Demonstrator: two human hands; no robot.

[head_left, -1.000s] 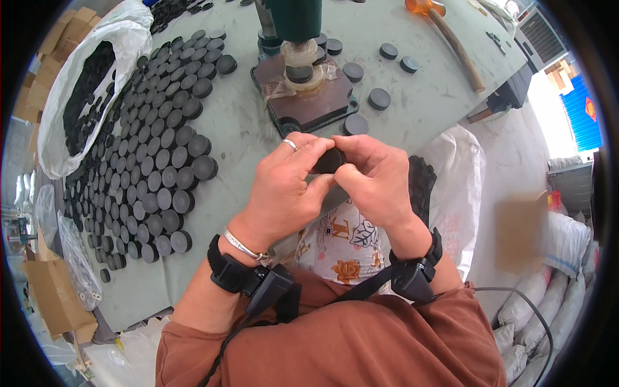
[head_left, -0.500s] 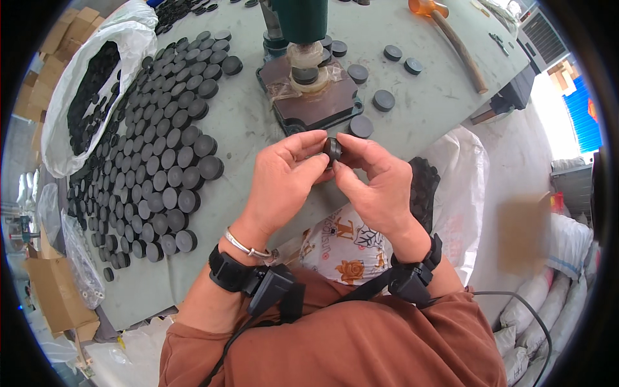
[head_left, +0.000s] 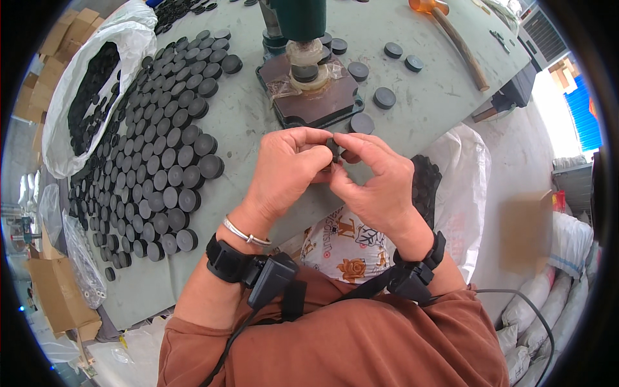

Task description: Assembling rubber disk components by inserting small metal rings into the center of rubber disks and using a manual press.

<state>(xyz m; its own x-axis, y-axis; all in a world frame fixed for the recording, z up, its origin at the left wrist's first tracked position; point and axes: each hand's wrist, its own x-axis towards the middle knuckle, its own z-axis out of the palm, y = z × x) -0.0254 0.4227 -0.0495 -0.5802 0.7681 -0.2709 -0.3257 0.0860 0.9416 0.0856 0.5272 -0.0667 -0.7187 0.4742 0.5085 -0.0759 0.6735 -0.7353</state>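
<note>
Between my two hands is a small round black cap (head_left: pixel 333 149), held just in front of the press base. My left hand (head_left: pixel 289 164) is closed on its left side, thumb and fingers pinching it. My right hand (head_left: pixel 377 171) grips the other side with thumb and forefinger. Most of the cap is hidden by my fingers. Beyond my hands stands a dark green bench press (head_left: pixel 300 22) over a brown base plate (head_left: pixel 313 111). Another black disc (head_left: pixel 305 72) sits under the press head, on a pale ring wrapped in clear film.
Rows of black discs (head_left: pixel 169 158) cover the table's left side, beside a white sack (head_left: pixel 58 145) of black parts. Several loose discs (head_left: pixel 385 98) lie right of the press. A mallet (head_left: pixel 459 46) rests at the far right. Another white sack (head_left: pixel 467 174) hangs near the table's right edge.
My left thumb has shifted over the cap, and the fingers now cover more of it. Both hands stay in nearly the same place. The discs and press look unchanged.
</note>
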